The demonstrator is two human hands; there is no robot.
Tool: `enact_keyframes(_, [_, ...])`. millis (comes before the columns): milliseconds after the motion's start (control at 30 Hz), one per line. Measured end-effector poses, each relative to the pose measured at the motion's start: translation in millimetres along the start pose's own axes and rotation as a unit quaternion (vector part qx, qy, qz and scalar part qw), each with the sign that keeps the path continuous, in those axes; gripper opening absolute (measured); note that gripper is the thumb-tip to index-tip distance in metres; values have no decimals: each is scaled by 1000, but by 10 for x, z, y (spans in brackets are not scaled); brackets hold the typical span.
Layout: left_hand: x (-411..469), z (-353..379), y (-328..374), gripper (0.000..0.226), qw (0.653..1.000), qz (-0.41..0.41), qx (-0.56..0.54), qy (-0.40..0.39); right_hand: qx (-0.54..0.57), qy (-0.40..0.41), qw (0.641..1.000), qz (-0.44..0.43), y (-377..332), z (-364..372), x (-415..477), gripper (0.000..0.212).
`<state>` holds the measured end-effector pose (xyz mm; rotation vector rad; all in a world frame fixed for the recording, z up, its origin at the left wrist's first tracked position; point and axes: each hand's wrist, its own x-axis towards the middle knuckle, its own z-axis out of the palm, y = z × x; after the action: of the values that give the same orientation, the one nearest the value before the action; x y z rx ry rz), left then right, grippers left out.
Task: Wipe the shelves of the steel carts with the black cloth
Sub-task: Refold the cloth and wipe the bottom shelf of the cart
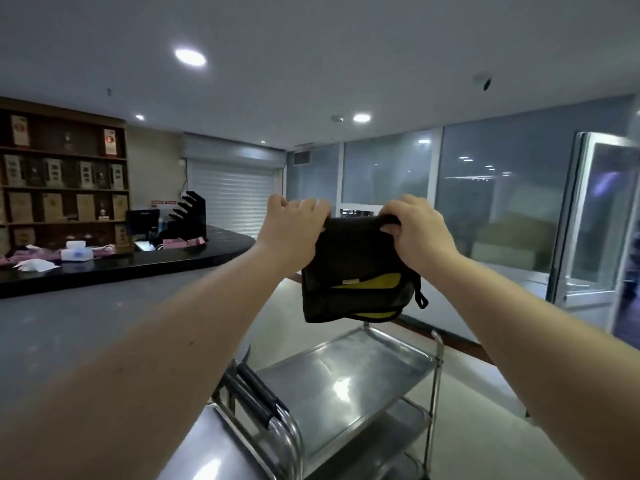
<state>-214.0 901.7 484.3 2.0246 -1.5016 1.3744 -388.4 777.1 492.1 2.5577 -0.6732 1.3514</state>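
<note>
Both hands — left hand point(294, 225) and right hand point(417, 228) — pinch the top edge of the black cloth point(356, 271), held up above the steel cart point(346, 386) at six o'clock — soft, light, best gripped by its corners.

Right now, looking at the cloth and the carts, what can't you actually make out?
Head view only:
- Black cloth: its top edge is hidden inside the left hand and right hand.
- Far cart: lower shelves mostly hidden under its top shelf; wheels cut off by the bottom edge.
- Near cart: cut off by the bottom edge.
- Boxes on the wall shelf: labels too small.
</note>
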Motion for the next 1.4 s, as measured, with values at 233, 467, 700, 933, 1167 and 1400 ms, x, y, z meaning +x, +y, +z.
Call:
enact_keyframes(233, [682, 689, 970, 32, 1000, -3, -15, 22, -32, -15, 999, -3, 1324, 39, 177, 13])
enact_keyframes(467, [1317, 1551, 1798, 40, 1000, 15, 21, -7, -89, -24, 995, -46, 2633, 428, 261, 13])
enact_keyframes(700, [1375, 2856, 2474, 32, 992, -16, -47, -117, -98, -117, 988, -33, 3666, 1445, -20, 9])
enact_keyframes(933, [1312, 4257, 2896, 22, 978, -23, -139, -151, -72, -183, 979, 44, 4502, 2666, -182, 10])
enact_keyframes(1167, [1206, 5964, 3075, 19, 950, -55, -214, -221, -4, -216, 956, 198, 5153, 4185, -208, 11])
enact_keyframes(1400, [1470, 7152, 3194, 18, 916, -122, -258, -280, -12, -226, 949, 218, 5756, 5188, 34, 17])
